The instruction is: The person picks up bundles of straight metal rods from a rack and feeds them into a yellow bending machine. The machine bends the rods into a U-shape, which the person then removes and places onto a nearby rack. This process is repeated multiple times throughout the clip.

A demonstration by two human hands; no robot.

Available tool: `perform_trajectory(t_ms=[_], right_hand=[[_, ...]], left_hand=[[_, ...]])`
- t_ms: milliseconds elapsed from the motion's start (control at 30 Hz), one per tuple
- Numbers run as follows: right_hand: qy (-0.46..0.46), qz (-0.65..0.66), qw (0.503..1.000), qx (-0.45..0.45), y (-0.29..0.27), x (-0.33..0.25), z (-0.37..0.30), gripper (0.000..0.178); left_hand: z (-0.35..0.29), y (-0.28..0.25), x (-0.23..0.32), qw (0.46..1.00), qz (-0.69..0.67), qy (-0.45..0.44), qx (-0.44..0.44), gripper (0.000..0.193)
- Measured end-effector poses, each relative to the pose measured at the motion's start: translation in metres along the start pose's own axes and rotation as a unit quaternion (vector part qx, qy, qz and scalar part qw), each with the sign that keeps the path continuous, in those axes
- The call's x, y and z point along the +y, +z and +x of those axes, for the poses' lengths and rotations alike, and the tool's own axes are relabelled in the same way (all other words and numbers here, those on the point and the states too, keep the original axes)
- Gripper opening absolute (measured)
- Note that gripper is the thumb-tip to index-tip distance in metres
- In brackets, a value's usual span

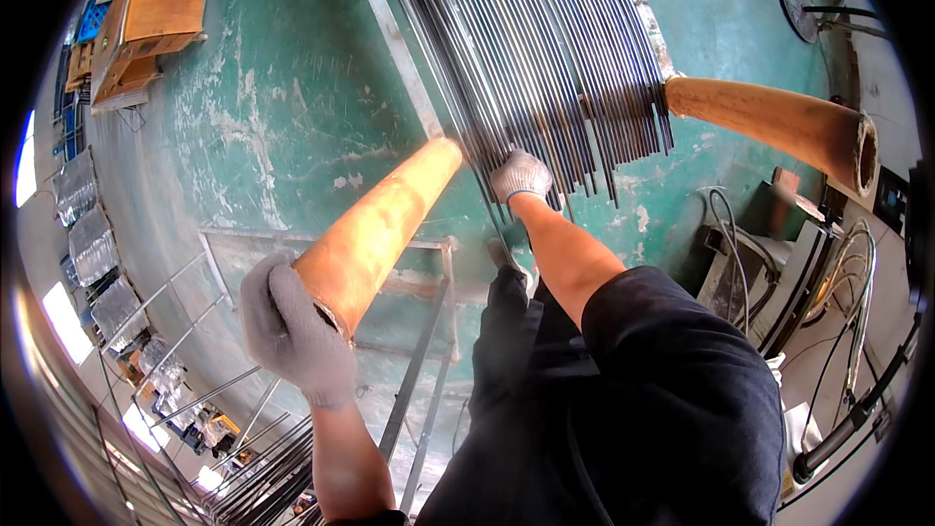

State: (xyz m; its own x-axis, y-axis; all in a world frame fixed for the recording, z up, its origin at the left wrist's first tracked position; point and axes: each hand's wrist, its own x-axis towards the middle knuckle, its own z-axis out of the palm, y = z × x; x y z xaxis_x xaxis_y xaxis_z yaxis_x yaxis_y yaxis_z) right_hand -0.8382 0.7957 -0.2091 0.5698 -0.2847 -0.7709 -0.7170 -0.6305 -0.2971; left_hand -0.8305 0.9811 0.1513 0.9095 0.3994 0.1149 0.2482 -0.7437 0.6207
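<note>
Many long, thin dark metal rods [545,39] lie side by side, running away from me, with uneven near ends. My right hand [522,175], in a pale knit glove, is closed on rods at the left part of their near ends; its fingertips are hidden. To the left, a brown tube [385,224], cardboard by its look, slants toward me with a hollow near end. My left hand [297,331], in a grey glove, is beside that end with its fingers curled. What they hold, if anything, I cannot make out.
A second brown tube [769,122] juts out to the right of the rods. Metal framing [429,360] stands low at centre left. Coiled cables and machinery [828,282] are at right. A wooden cabinet [161,0] stands far left, above wrapped bundles [93,239]. More rods [263,477] lie lower left.
</note>
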Motion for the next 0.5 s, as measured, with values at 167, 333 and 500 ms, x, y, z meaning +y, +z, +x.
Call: perform_trajectory(t_ms=[167,333,500], right_hand=[[-0.073,0.12,0.988,-0.058,0.0,0.038,0.022,0.036],[-0.062,0.497,0.836,-0.222,-0.028,0.062,-0.008,0.02],[-0.084,0.313,0.941,-0.092,-0.087,0.052,-0.064,0.051]], left_hand=[[-0.003,0.0,0.007,1.0,-0.003,-0.013,0.002,0.019],[-0.012,-0.006,0.002,1.0,0.027,0.015,0.006,0.027],[-0.015,-0.007,-0.014,0.959,0.052,0.27,0.066,0.015]])
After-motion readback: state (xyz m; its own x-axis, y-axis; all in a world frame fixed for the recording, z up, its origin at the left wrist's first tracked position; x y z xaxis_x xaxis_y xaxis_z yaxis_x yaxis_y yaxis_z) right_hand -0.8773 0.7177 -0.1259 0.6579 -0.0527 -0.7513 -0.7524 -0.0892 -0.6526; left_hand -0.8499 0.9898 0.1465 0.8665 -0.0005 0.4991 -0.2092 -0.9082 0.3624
